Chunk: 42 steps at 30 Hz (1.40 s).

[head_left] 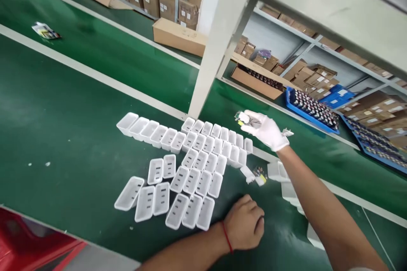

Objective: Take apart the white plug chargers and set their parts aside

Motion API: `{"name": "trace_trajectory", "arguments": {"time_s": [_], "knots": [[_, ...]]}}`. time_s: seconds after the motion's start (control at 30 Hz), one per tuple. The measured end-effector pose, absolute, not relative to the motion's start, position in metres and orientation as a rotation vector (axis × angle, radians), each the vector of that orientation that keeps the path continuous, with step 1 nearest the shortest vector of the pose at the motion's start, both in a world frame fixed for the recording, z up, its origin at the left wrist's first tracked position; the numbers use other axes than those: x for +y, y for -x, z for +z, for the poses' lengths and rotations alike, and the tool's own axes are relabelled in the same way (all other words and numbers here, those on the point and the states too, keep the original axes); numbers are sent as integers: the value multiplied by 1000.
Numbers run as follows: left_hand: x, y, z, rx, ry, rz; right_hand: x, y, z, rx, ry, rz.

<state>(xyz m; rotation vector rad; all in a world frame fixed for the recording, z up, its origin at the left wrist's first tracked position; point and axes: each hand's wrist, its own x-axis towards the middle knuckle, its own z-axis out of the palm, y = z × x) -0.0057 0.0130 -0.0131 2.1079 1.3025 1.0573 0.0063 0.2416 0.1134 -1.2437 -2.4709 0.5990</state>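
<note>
My left hand [246, 224], bare with a red string at the wrist, rests on the green table in a loose fist; nothing shows in it. My right hand [265, 129], in a white glove, is stretched over the green belt. Its fingers are closed around a small white plastic part with a yellow piece [241, 118], its exact kind unclear. A similar small part with a yellow piece [261, 176] lies between my hands, touching a white piece [248, 174]. Several open white plastic trays [190, 180] stand in rows left of my hands, with dark slots in many bottoms.
A pale metal post [216, 42] rises behind the trays. More white containers [291, 190] sit partly behind my right forearm. A small packet [46, 31] lies far left on the belt [127, 67]. Blue trays of parts [311, 110] and cartons [179, 36] stand beyond. A red stool [28, 241] is lower left.
</note>
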Motion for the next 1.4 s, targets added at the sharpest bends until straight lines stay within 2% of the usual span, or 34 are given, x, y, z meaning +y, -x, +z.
{"name": "trace_trajectory", "arguments": {"time_s": [0.13,0.3,0.37,0.43,0.5,0.57,0.7,0.87,1.0,1.23,1.4], "knots": [[10,3,-6,1222,-2206,1000,167,-84,122,-2234,1076,939],[-14,13,35,1200,-2383,824,94,-151,106,-2259,1084,884],[-35,33,57,1399,-2541,598,77,-168,94,-2214,1096,853],[-57,57,71,1804,-2516,404,65,-182,82,-2106,1146,907],[-76,81,74,2171,-2432,220,57,-193,72,-2007,1146,1037],[-88,97,68,2258,-2449,116,52,-201,66,-1925,1082,1166],[-94,86,57,2218,-2518,321,45,-212,63,-1760,985,1365],[-71,22,50,1680,-2487,612,37,-225,64,-1613,956,1558],[-43,-3,30,1374,-2260,660,26,-237,61,-1689,1047,1437],[-12,14,12,1269,-1894,583,15,-229,67,-2193,946,721],[-1,14,5,1202,-1908,640,23,-204,72,-2448,841,430]]}}
